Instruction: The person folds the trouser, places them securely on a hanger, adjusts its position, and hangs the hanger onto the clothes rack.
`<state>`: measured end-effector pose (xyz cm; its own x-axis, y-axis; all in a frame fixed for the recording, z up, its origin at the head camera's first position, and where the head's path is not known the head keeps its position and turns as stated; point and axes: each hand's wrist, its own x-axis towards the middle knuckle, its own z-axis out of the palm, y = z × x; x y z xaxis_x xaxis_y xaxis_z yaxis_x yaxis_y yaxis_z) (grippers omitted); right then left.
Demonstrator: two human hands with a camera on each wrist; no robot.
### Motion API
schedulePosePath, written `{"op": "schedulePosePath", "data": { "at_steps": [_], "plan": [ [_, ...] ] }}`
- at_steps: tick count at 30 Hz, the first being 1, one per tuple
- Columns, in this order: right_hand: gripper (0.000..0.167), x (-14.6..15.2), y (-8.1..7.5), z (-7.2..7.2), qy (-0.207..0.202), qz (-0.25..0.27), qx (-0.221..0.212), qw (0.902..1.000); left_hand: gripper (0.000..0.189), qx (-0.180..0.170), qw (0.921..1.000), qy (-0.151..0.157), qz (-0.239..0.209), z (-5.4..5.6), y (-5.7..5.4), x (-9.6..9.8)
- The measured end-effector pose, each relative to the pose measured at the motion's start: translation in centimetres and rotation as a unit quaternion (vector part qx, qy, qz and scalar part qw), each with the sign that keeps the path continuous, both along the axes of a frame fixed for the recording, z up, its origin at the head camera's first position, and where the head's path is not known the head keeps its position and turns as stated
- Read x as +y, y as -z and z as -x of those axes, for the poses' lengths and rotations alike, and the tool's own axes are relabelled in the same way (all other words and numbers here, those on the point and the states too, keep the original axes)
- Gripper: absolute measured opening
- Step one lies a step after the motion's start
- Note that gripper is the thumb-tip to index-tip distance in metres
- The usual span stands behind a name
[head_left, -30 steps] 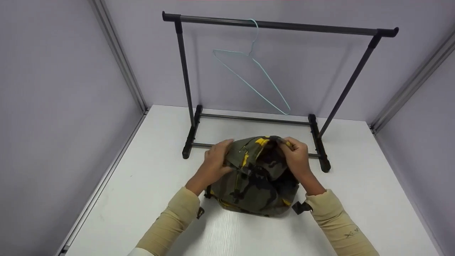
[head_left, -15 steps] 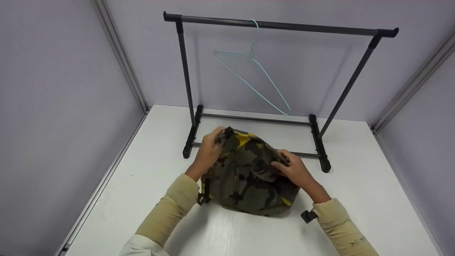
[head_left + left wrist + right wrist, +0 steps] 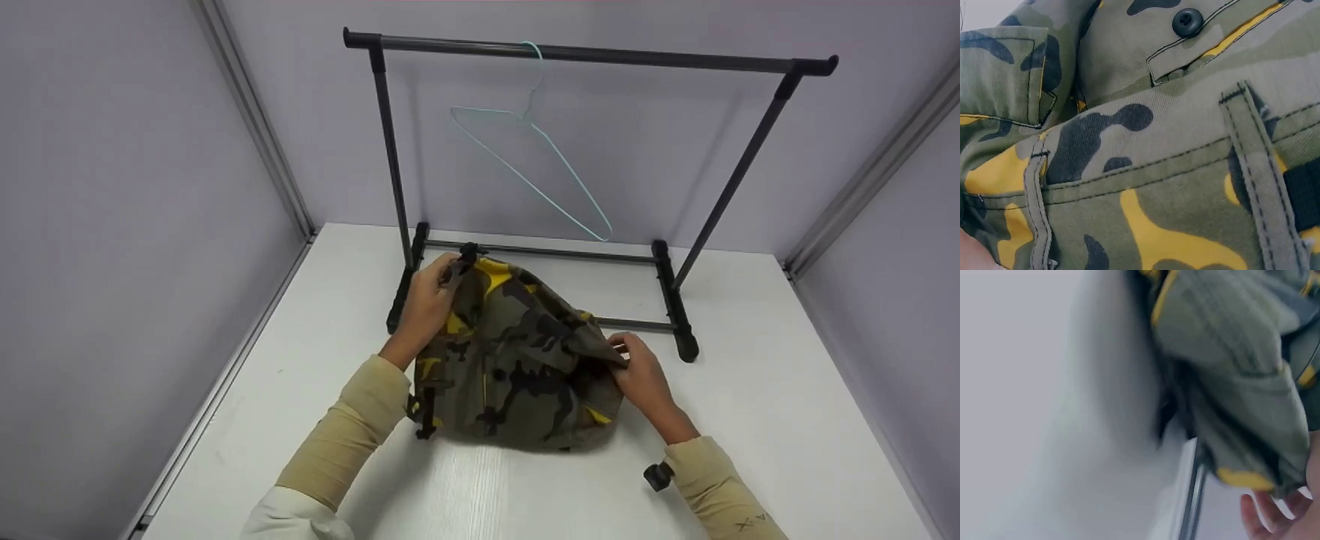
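A green, black and yellow camouflage garment (image 3: 525, 360) lies bunched on the white table, its upper edge lifted and spread. My left hand (image 3: 426, 300) grips its upper left corner, where a black piece (image 3: 469, 253) sticks out by the fingers. On the right, my right hand (image 3: 641, 375) holds a fold of its edge; the thumb is mostly hidden. In the left wrist view the cloth (image 3: 1145, 129) shows belt loops, double stitching, a dark button (image 3: 1188, 22) and black webbing (image 3: 1303, 194). Some fingers (image 3: 1275, 514) of the right hand appear beneath a hanging fold in the right wrist view.
A dark metal clothes rack (image 3: 637, 57) stands behind the garment, its base partly covered by the cloth. From its top bar hangs a pale turquoise wire hanger (image 3: 559, 150), tilted down to the right. Grey walls (image 3: 150, 225) enclose the white table (image 3: 300, 360).
The left hand has shifted up and left, lifting the garment's upper left corner. The right hand has moved lower and to the right. The cloth's opening has been pulled into a wider, flatter shape.
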<state>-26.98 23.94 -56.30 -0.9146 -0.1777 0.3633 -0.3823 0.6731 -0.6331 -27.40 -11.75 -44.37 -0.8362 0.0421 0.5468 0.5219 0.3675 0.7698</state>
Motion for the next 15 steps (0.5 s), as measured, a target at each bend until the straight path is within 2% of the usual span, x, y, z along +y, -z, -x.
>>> {"op": "schedulePosePath", "data": {
  "at_steps": [4, 7, 11, 15],
  "plan": [
    [0.029, 0.7, 0.3, 0.9, 0.001, 0.034, -0.087, 0.9956, 0.018, -0.006, 1.0000, -0.004, 0.000, -0.2, -0.4, -0.1],
    [0.029, 0.9, -0.2, 1.3, 0.010, 0.055, -0.115, 0.9918, 0.019, -0.004, 1.0000, -0.008, -0.003, -0.3, -0.7, -0.3],
    [0.027, 0.9, -2.1, 1.5, 0.033, 0.070, -0.100, 0.9920, 0.021, 0.004, 0.9997, -0.023, -0.012, -0.6, -1.2, -1.3],
    [0.024, 0.7, -4.7, 1.5, 0.041, 0.083, -0.037, 0.9950, 0.022, 0.017, 0.9988, -0.041, -0.023, -0.8, -1.6, -2.9]
  ]
}}
